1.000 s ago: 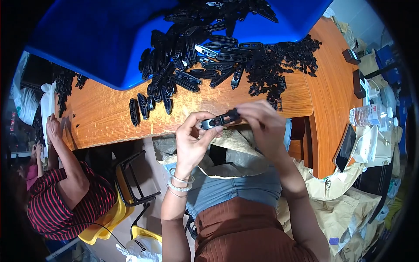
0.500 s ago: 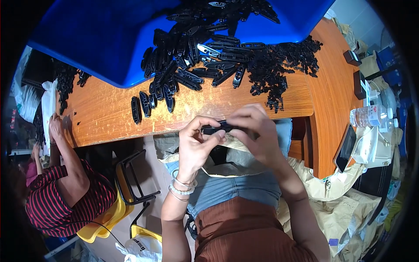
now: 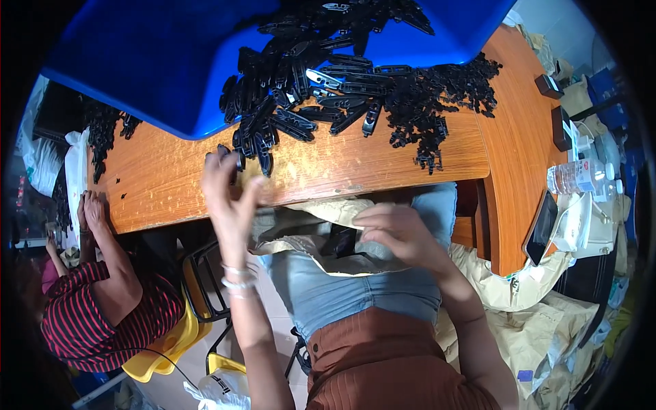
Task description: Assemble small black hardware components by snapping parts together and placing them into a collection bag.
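Observation:
My left hand (image 3: 229,191) reaches over the table edge at the left, thumb spread from the fingers. Its fingertips are at the nearest of the oblong black plastic parts (image 3: 265,158) and hide some of them. My right hand (image 3: 403,236) hangs over an opened brown paper bag (image 3: 328,213) on my lap. Its thumb and fingers are drawn close together beside the bag's edge; whatever lies between them is too small to make out. Inside the bag a black piece (image 3: 344,241) shows.
A large blue bin (image 3: 150,82) spills black parts onto the wooden table (image 3: 328,164). Small black clips (image 3: 430,133) are heaped to the right. A phone (image 3: 542,229) and plastic bottle (image 3: 572,176) lie at the right edge. A person in a striped shirt (image 3: 102,307) sits at left.
The black part that both hands held is gone from them. My left hand has moved up and left to the parts on the table; my right hand has dropped slightly over the bag.

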A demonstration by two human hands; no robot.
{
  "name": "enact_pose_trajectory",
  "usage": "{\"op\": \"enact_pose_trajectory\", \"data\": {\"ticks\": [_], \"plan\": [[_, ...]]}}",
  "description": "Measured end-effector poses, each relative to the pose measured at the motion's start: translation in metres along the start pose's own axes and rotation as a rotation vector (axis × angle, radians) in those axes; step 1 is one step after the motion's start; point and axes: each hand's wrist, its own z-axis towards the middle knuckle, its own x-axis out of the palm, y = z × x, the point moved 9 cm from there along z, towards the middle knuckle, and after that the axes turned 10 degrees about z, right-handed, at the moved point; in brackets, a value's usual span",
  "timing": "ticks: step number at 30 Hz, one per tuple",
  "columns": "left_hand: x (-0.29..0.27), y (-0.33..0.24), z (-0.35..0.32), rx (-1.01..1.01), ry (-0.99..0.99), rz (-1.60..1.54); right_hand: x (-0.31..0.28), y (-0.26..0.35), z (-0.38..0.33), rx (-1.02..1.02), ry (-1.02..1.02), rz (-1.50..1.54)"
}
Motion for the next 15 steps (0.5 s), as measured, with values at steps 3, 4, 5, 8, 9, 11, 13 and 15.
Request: {"op": "enact_pose_trajectory", "data": {"ticks": [3,4,5,8,9,11,13,15], "plan": [[0.019,0.055,0.013,-0.12,0.113,0.078,-0.031,-0.014,-0.011,0.233,-0.175,-0.029],[0.03,0.055,0.013,-0.09,0.17,0.098,-0.056,-0.009,-0.016,0.151,-0.355,-0.289],[0.041,0.045,0.012,-0.042,0.194,0.144,-0.077,0.001,-0.023,0.068,-0.536,-0.554],[0.058,0.017,0.008,-0.031,0.178,0.116,-0.102,0.011,-0.023,-0.054,-0.682,-0.829],[0.064,0.009,0.007,-0.025,0.18,0.104,-0.105,0.012,-0.02,-0.054,-0.683,-0.833],[0.07,-0.011,0.005,-0.013,0.177,0.082,-0.103,0.012,-0.009,-0.036,-0.59,-0.908],[0.073,-0.021,0.003,0.012,0.167,0.077,-0.101,0.008,-0.008,-0.032,-0.565,-0.925],[0.061,-0.037,0.0,0.089,0.026,0.107,-0.098,0.002,-0.006,-0.025,-0.54,-0.94]]}}
